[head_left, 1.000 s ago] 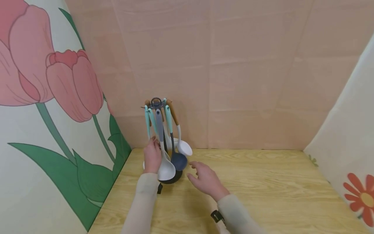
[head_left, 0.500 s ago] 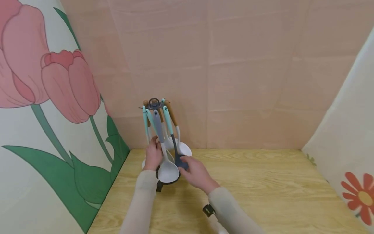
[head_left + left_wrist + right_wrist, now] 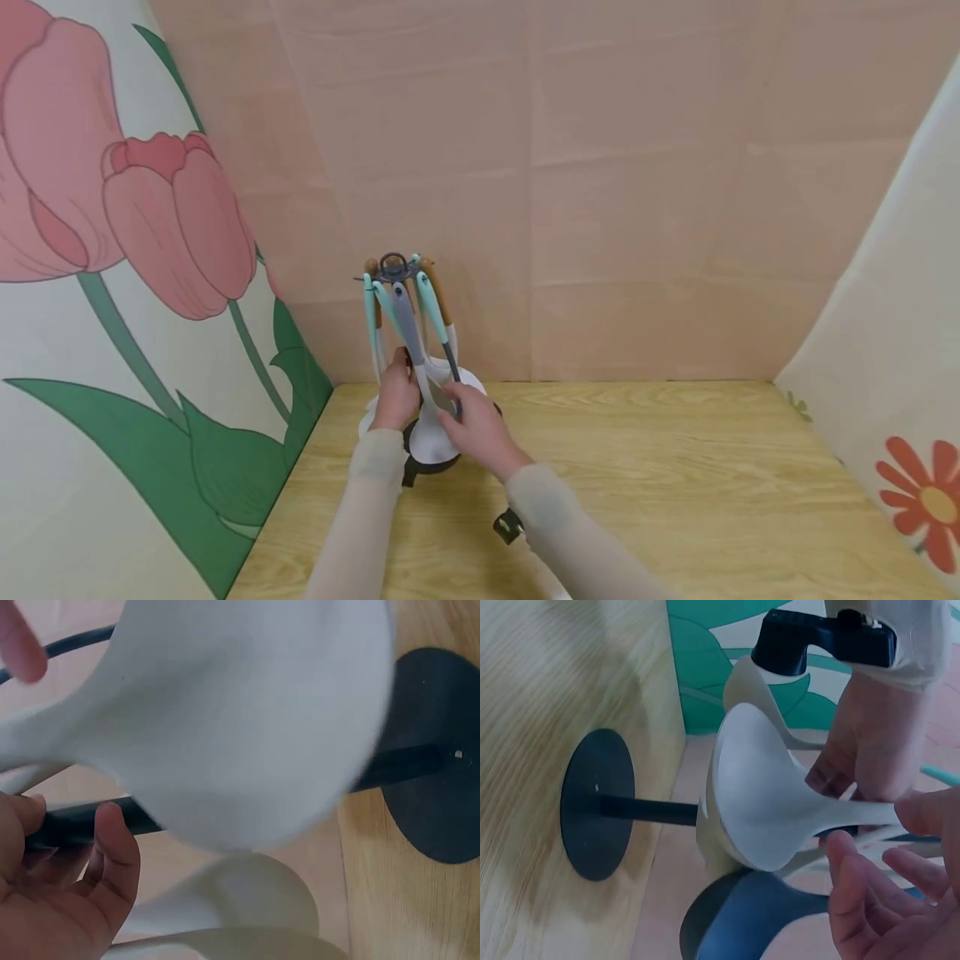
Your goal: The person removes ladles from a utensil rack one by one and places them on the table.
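Observation:
A dark utensil stand (image 3: pixel 393 269) bears several hanging utensils with mint, grey and wooden-coloured handles. My left hand (image 3: pixel 396 398) grips its black pole (image 3: pixel 142 817) behind the front ladle. That ladle (image 3: pixel 754 795), white with a grey handle, hangs closest to me. Beside its neck is my right hand (image 3: pixel 480 429), thumb and forefinger apart, the thumb overlapping the neck in the right wrist view. A dark blue ladle (image 3: pixel 742 922) with a mint handle hangs just right of the white one; in the head view the right hand covers much of its bowl.
The stand's round black base (image 3: pixel 596 810) rests on a wood-grain table (image 3: pixel 675 483). A pinkish cloth backdrop (image 3: pixel 637 208) rises behind it. To the left is a tulip-printed panel (image 3: pixel 187 225), to the right a flower-printed one (image 3: pixel 900 333).
My right hand has moved left and inward, from the table beside the utensils to the white ladle's neck. The hanging ladles have shifted a little. The left hand stays on the pole.

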A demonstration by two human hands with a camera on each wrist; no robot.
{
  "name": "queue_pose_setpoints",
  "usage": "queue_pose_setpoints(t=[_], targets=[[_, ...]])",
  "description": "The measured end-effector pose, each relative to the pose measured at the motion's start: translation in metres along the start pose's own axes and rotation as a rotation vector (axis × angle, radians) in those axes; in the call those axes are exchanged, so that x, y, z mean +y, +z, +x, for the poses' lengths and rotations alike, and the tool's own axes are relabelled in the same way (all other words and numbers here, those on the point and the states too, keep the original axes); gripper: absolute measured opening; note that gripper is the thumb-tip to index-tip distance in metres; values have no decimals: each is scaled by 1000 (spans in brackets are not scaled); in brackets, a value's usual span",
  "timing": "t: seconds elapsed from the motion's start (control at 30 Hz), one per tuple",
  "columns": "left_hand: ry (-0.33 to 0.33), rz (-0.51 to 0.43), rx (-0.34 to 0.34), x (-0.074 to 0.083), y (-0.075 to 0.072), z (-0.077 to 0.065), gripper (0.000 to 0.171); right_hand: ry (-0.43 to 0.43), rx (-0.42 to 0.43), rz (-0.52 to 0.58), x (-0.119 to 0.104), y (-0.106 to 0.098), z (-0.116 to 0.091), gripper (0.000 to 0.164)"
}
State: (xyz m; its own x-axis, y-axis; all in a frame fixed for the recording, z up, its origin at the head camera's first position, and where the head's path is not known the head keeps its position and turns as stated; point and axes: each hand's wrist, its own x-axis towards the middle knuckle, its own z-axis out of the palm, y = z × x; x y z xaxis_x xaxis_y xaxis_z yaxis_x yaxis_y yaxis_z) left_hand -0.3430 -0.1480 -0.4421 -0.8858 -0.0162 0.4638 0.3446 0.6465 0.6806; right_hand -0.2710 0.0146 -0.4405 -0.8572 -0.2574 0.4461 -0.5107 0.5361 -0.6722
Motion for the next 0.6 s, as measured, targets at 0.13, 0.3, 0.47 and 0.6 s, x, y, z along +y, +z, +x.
queue_pose_setpoints(t=[0.13, 0.3, 0.47, 0.6], targets=[[-28, 16, -13, 3, 0, 0, 24, 56, 12, 26, -4, 9, 8, 35], [-55, 6, 1, 7, -1, 1, 24, 114, 50, -7, -4, 24, 20, 31], [-74, -17, -1, 9, 0, 1, 24, 129, 54, -49, 1, 32, 26, 15], [-66, 19, 4, 6, 2, 0, 24, 135, 54, -69, 4, 32, 24, 8]])
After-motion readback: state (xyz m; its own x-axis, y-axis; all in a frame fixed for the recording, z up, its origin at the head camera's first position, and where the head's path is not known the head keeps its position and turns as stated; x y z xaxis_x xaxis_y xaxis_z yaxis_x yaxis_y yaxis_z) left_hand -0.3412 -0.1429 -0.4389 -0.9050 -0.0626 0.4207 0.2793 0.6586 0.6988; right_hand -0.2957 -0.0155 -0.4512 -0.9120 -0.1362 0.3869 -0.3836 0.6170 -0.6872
